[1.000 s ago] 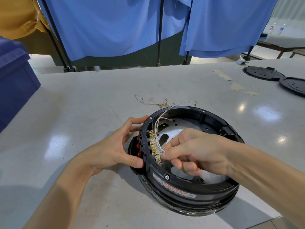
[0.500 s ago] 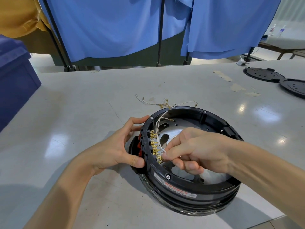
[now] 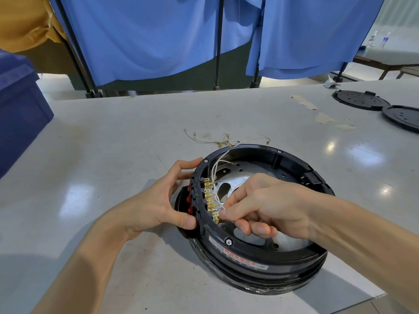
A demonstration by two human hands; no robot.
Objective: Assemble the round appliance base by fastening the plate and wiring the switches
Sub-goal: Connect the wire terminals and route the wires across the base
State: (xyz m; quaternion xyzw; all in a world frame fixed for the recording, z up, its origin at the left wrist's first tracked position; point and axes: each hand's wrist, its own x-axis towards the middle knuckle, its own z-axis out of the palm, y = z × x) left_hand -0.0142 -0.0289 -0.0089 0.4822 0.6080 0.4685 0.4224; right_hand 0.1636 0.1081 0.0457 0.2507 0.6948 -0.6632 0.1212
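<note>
The round base (image 3: 249, 254) rests on the surface (image 3: 113, 143), open side up. The left hand (image 3: 158, 200) grips the base's left rim beside the red switches (image 3: 190, 200), thumb and fingers curled round it, probably to brace the switches against push-on force. Inside the base, the right hand (image 3: 267, 205) pinches a white wire (image 3: 217, 164) at the near end of the brass terminals (image 3: 209, 198), above the metal plate (image 3: 247, 177). Spare wires (image 3: 210, 138) lie just beyond the base's far rim.
</note>
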